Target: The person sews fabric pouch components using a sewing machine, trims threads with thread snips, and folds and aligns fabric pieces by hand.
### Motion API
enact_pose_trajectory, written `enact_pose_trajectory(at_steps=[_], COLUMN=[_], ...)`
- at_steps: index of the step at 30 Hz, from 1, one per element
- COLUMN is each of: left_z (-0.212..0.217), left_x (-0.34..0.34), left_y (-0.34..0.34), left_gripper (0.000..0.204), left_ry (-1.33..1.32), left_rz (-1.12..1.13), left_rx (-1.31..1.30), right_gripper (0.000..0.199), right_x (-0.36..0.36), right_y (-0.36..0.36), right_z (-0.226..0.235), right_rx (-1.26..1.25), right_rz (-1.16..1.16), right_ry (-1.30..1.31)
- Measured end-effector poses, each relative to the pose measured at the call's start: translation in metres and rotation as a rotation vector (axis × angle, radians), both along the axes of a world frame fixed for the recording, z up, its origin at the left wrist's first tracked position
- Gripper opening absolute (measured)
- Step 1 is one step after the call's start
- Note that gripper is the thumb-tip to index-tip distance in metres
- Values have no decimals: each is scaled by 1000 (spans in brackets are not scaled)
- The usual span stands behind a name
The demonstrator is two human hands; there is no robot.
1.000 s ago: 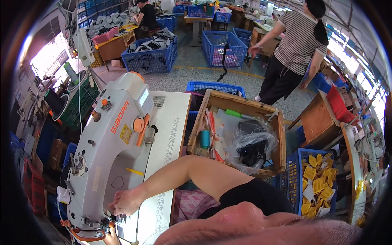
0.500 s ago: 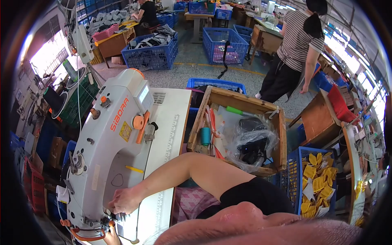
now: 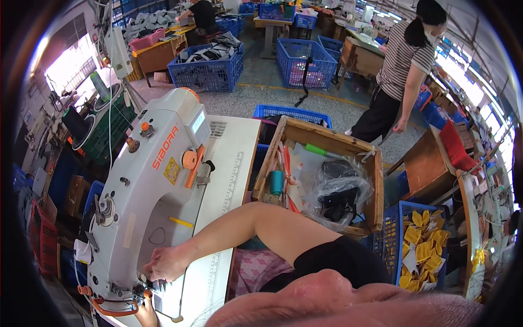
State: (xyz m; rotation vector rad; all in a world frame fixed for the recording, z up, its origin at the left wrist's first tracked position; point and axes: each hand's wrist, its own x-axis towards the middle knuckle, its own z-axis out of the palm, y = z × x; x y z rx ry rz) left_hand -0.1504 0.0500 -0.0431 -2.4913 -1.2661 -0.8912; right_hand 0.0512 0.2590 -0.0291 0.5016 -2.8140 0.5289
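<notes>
Right hand (image 3: 163,262) at sewing machine (image 3: 147,185) needle area, grip unclear, nothing visibly held.

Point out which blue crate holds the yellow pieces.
The blue crate at lower right, just beyond the wooden box: it is filled with yellow cut pieces. The other blue crates, farther back on the floor, hold dark or grey material.

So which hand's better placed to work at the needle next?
Probably the right hand: it rests on the sewing machine right beside the needle, forearm fully in view. The left hand barely shows at the lower edge, under the machine's head.
</notes>
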Motion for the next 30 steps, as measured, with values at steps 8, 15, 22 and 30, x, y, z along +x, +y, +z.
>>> enact_pose_trajectory(at_steps=[8, 15, 22, 30], left_z=[34, -27, -14, 55], left_x=[66, 22, 35, 100], left_y=[-15, -25, -36, 8], left_gripper=[18, 22, 27, 25], left_ry=[-793, -716, -938, -1298], left_rz=[673, 750, 809, 920], left_rx=[-526, -623, -656, -667], right_gripper=[29, 27, 27, 28], right_x=[-4, 4, -5, -8], right_y=[4, 18, 7, 10], right_z=[-8, -22, -19, -17], right_rx=[34, 22, -59, 18], right_rz=[-18, -12, 26, -9], right_ry=[33, 40, 8, -59])
